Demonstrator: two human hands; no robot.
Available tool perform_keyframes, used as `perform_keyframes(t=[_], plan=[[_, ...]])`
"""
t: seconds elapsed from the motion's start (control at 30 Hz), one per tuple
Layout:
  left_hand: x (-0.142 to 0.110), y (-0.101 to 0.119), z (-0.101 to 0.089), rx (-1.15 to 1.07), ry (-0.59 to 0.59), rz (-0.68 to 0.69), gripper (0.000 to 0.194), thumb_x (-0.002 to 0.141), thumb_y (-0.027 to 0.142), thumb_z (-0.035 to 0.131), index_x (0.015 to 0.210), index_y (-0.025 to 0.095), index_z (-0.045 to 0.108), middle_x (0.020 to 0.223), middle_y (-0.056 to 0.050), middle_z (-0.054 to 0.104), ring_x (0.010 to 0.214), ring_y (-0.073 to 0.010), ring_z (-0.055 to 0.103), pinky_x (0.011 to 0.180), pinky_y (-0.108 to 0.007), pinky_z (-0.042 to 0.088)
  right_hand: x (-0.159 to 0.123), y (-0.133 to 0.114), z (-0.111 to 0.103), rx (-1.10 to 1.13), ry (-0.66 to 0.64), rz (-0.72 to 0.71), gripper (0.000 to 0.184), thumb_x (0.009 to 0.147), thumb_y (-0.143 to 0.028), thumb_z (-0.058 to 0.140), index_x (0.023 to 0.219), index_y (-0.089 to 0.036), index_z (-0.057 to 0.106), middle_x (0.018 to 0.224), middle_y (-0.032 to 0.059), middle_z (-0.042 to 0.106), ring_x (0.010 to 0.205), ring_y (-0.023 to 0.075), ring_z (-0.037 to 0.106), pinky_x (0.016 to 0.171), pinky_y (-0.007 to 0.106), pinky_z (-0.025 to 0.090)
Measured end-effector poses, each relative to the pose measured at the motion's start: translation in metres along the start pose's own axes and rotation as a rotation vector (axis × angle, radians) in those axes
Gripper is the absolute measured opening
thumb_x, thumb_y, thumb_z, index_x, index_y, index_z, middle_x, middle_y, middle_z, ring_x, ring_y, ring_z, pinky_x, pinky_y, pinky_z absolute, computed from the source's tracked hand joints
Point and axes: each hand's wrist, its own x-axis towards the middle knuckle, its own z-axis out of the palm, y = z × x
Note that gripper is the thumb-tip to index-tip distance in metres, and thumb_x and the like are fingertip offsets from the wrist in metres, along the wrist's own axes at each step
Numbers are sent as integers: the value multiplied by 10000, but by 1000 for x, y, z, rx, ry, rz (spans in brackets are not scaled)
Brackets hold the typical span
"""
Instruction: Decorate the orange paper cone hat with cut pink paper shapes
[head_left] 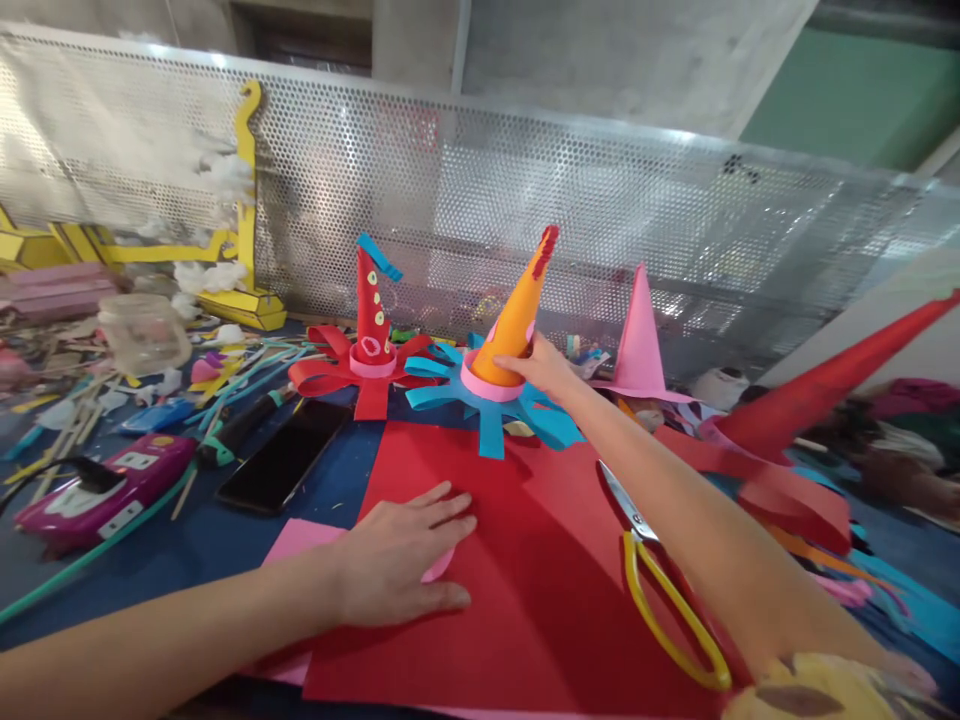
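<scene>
The left hand (405,555) lies flat, fingers extended, on the red sheet (540,590) at the table's (217,560) near edge. The right hand (546,366) grips the orange cone (517,322), ringed by blue petals (491,430), toward the far edge.

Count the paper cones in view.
4: spotted red cone, left; orange cone, held by the right hand; pink cone, right of that; another red cone, far right. Others may be hidden.

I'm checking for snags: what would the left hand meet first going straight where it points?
Along the red sheet, the left hand would probably meet the scissors first; the exact contact spot is uncertain.
</scene>
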Motion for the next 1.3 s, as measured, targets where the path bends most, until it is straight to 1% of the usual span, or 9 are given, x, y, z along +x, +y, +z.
perform_keyframes(t=[0.23,0.5,0.67,0.8,0.9,1.0,1.13,1.23,1.3], plan=[[-6,-9,-2,-12,-14,51,698,830,612,419,1416,244,326,1507,-42,250,1385,-299,216,933,-438,461,5,26,30,-33,-31,29,304,895,-295,569,1165,-156,548,1146,79,586,954,208,605,792,410,524],[-6,-13,-1,42,-8,92,702,840,629,381,1420,237,320,1508,-42,243,1382,-299,228,921,-424,467,-15,28,-3,-171,59,93,308,891,-298,573,1162,-155,544,1137,77,585,952,208,601,798,414,517],[-7,-13,0,84,53,103,653,859,603,370,1401,239,360,1497,-44,288,1366,-287,280,866,-370,497,-25,30,1,-215,19,122,292,896,-301,566,1146,-150,554,1103,72,602,922,197,613,784,400,523],[-17,-7,0,125,119,124,565,883,530,393,1336,197,445,1442,-77,407,1329,-275,358,830,-346,513,-36,19,0,-248,41,96,326,883,-299,582,1172,-156,535,1147,79,578,974,219,592,821,431,502],[-38,3,5,131,178,173,423,921,395,378,1264,180,500,1341,-101,531,1264,-259,444,893,-351,485,-64,-10,3,-278,92,19,391,863,-262,571,1228,-167,467,1216,122,520,1067,273,534,877,492,453],[-61,15,12,105,253,235,355,923,360,387,1210,195,515,1255,-101,589,1170,-239,512,935,-346,457,-106,-53,26,-260,-44,-149,301,885,-211,476,1184,-187,492,1151,123,559,1042,251,552,879,429,457],[-76,26,23,129,288,228,221,929,305,379,1016,209,558,1072,-87,629,954,-200,564,763,-287,512,-140,-103,91,-200,-530,-408,133,858,-169,566,892,-242,672,937,-6,667,915,133,617,854,233,468],[-78,27,28,163,303,216,204,935,247,350,934,202,548,939,-74,614,824,-175,537,662,-254,503,-139,-116,134,-239,-617,-415,108,840,-172,622,934,-183,674,934,25,653,857,134,620,823,267,487],[-79,27,30,168,324,214,203,937,255,345,939,202,542,927,-71,599,819,-177,518,659,-257,499,-134,-116,151,-294,-637,-381,99,858,-215,614,914,-143,652,909,30,647,805,143,622,772,320,510]])
